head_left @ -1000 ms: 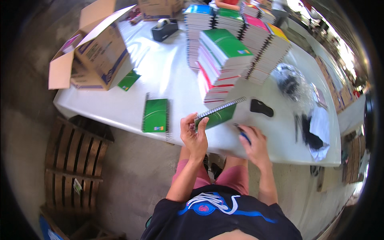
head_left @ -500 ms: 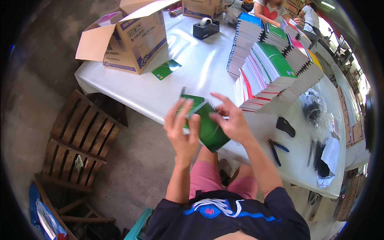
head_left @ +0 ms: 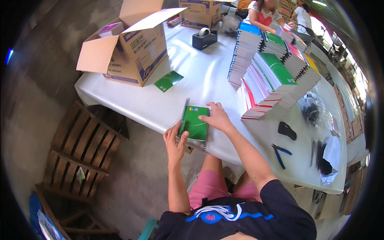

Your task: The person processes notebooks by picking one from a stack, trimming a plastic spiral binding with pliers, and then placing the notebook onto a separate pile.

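Observation:
A small green-covered notebook [head_left: 196, 125] lies near the table's front edge, with dark spiral coils along both long sides. One coil [head_left: 186, 108] sticks out past its upper left corner; another reaches below its lower right corner. My left hand [head_left: 174, 141] grips the lower left side, thumb on the cover and fingers along the edge. At the upper right side, my right hand [head_left: 219, 118] has its thumb on the cover and its fingers bent around the coil edge. Beyond them lies a loose green cover sheet [head_left: 169, 81].
Stacks of spiral notebooks [head_left: 268, 76] rise to the right. Near them lie blue-handled pliers [head_left: 281, 155], a black flat piece [head_left: 287, 131], and loose coils beside plastic wrap. An open carton [head_left: 136, 56] and tape dispenser [head_left: 205, 39] stand farther back. Another person [head_left: 266, 16] sits across the table.
The green notebook, blurred and tilted in the air before, now lies flat at the table's edge, its printed cover facing up. Both hands have settled at its sides.

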`<act>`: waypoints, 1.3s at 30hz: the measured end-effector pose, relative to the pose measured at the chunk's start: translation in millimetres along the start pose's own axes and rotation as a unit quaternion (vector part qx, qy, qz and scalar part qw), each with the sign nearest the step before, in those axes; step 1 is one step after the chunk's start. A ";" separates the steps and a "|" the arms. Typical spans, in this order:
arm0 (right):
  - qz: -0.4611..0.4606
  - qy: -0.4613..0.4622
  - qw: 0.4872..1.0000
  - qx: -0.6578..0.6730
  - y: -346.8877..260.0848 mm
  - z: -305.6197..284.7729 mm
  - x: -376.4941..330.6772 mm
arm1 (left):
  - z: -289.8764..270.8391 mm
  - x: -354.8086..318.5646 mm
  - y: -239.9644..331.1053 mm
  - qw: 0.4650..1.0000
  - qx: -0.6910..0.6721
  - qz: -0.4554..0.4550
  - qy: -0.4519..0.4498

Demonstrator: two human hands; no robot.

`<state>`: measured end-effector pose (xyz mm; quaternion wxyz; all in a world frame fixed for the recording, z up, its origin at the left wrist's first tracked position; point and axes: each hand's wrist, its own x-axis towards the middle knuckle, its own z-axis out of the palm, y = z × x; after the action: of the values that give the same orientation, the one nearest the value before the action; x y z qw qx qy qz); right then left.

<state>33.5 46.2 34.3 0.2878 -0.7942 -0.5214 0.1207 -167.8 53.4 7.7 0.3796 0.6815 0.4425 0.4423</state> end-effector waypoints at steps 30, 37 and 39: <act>-0.092 0.172 0.971 0.136 -13.8 -240.1 -155.3 | 95.2 -22.9 204.2 0.796 -0.573 0.024 -0.193; 0.247 0.346 0.880 -0.209 235.8 -284.8 -233.6 | 100.1 -35.8 185.1 0.869 0.198 0.360 -0.276; 0.434 0.236 0.829 -0.264 260.2 -285.6 -238.9 | 113.7 -41.2 152.3 0.816 0.322 0.373 -0.303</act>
<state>269.3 -338.5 86.6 0.0992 -0.9887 -0.0515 -0.1000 -29.2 -48.4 98.7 0.0593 0.9773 0.1340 0.1533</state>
